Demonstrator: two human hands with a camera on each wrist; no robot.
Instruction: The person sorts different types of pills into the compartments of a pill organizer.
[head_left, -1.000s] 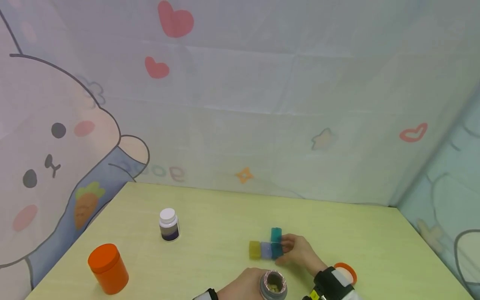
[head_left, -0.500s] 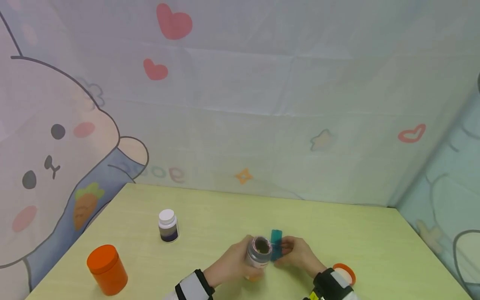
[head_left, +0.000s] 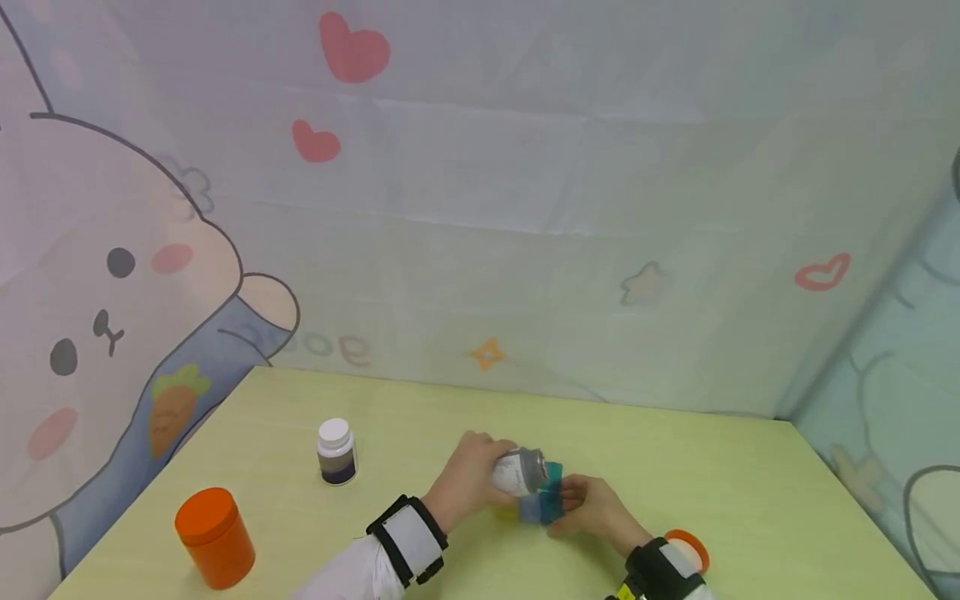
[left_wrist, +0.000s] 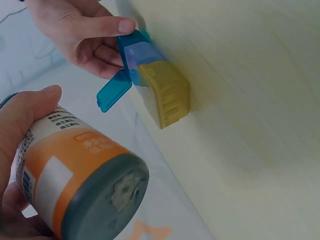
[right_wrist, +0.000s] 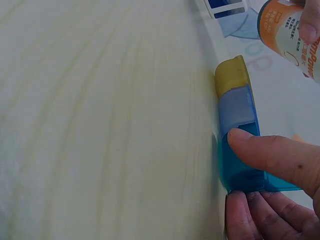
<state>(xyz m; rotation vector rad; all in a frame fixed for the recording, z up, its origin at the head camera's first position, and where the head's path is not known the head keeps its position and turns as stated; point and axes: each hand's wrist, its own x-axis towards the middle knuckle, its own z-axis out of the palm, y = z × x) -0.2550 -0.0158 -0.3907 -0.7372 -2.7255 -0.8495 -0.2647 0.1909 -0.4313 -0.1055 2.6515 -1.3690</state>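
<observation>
My left hand [head_left: 467,479] grips a pill bottle [head_left: 513,473] with a grey neck, an orange-and-white label and no cap. It is tipped sideways, its mouth pointing right over the pill organizer [head_left: 531,507]. That organizer is a short row of yellow, blue and teal compartments on the table. In the left wrist view its teal lid [left_wrist: 114,91] stands swung open. My right hand [head_left: 596,507] holds the teal end, with the thumb [right_wrist: 250,145] on one side and the fingers beneath in the right wrist view. The bottle's contents are hidden at this tilt.
An orange lidded jar [head_left: 215,537] stands at the left of the pale yellow table [head_left: 420,417]. Behind it is a white-capped bottle [head_left: 337,451]. An orange-rimmed cap [head_left: 688,548] lies beside my right wrist. A printed cloth [head_left: 480,183] hangs behind the table.
My left hand has brought the bottle up from the front edge to the organizer and tipped it from nearly upright to sideways. My right hand has stayed at the organizer.
</observation>
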